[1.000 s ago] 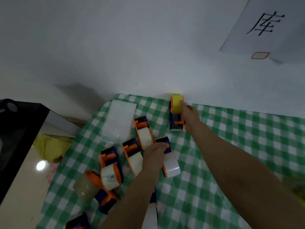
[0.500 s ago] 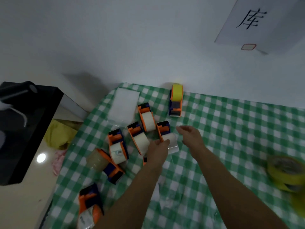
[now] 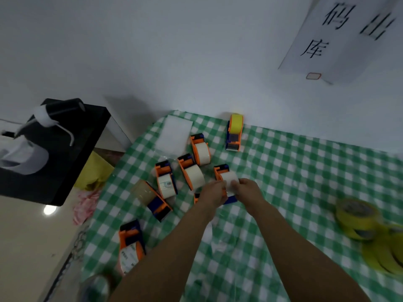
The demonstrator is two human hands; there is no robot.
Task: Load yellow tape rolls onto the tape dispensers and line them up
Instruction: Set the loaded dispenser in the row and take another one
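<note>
An orange-and-blue dispenser loaded with a yellow roll [image 3: 235, 132] stands at the wall on the green checked cloth [image 3: 283, 171]. Nearer me, my left hand [image 3: 212, 192] and my right hand [image 3: 247, 191] both grip one dispenser holding a whitish roll [image 3: 226, 177], one hand on each side. Several more dispensers with whitish rolls lie to its left, among them one [image 3: 199, 149] and another [image 3: 190, 172]. Loose yellow tape rolls [image 3: 357, 216] are stacked at the right edge, blurred.
A white sheet [image 3: 175, 135] lies at the cloth's far left corner. A clear tape roll [image 3: 141, 189] sits beside a tipped dispenser [image 3: 160, 205]. Another dispenser [image 3: 130, 245] lies near the cloth's left edge. A black box [image 3: 65, 149] stands left of the table.
My right hand left the yellow-loaded dispenser at the wall and came back to join my left hand on the whitish-roll dispenser. The view tilted, bringing the yellow rolls into sight.
</note>
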